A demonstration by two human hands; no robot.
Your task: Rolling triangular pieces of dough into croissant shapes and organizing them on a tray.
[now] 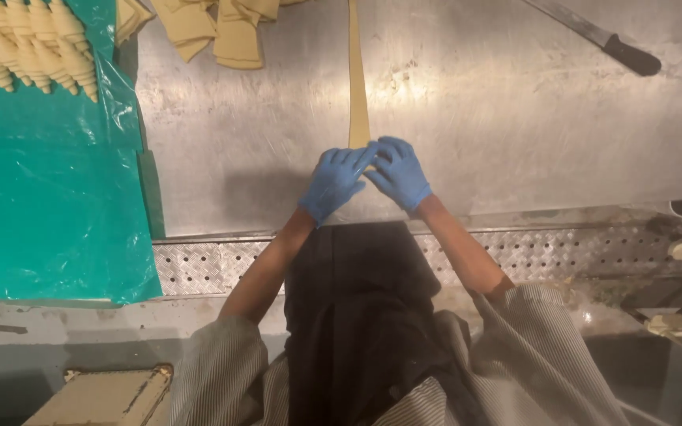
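Observation:
A long narrow strip of pale dough (356,75) lies on the steel worktable (499,134) and runs away from me. Both my hands wear blue gloves. My left hand (335,183) and my right hand (399,173) meet on the strip's near end, fingers curled over it. The dough's end is hidden beneath my fingers.
A tray under green plastic film (49,205) sits at the left, with several rolled dough pieces (29,43) in its far corner. Cut dough pieces (215,28) lie at the table's far edge. A black-handled knife (605,39) rests at far right.

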